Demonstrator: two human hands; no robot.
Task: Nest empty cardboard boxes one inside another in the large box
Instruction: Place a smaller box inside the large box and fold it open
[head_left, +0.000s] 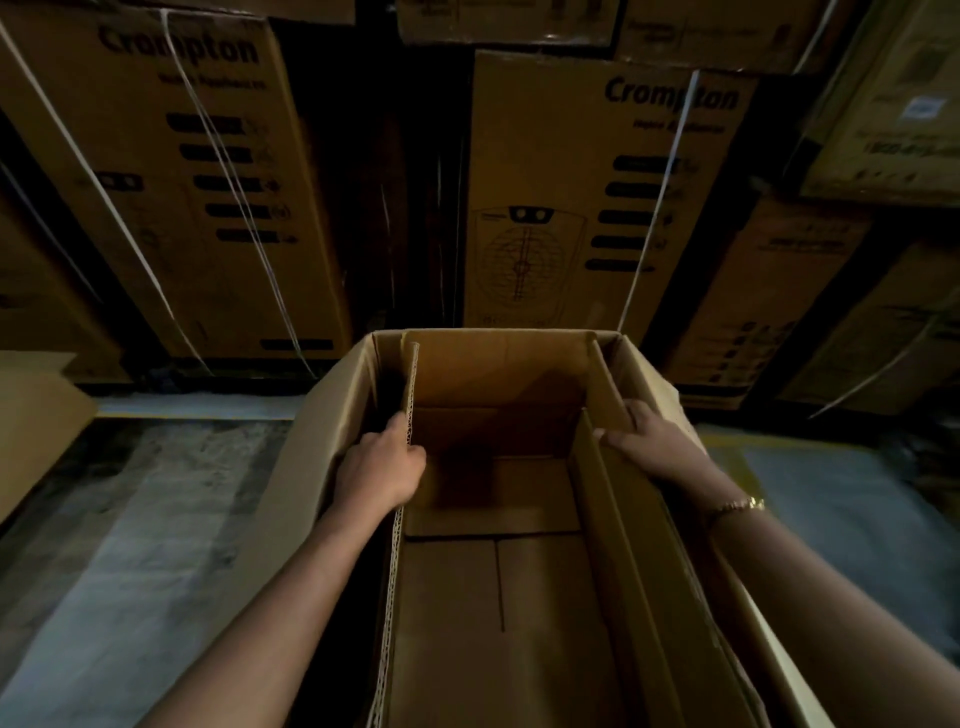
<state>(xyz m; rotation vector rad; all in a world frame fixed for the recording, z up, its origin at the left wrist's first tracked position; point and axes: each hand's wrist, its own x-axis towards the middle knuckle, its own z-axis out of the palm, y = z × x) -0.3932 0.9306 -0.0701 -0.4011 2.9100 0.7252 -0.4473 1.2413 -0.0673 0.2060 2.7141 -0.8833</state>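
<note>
Fingers (402, 423) on inner box (493, 374) inside large box (322, 426).

Large box's (322, 441) near end beyond the bottom edge.

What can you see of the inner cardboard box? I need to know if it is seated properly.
The inner cardboard box is plain brown corrugated board, open at the top and empty, its bottom flaps closed with a centre seam. It stands upright inside the large box, with a gap showing along each side. The left hand grips its left wall, whose fluted edge shows; the right hand presses on its right wall. Whether it rests on the bottom cannot be told.
</note>
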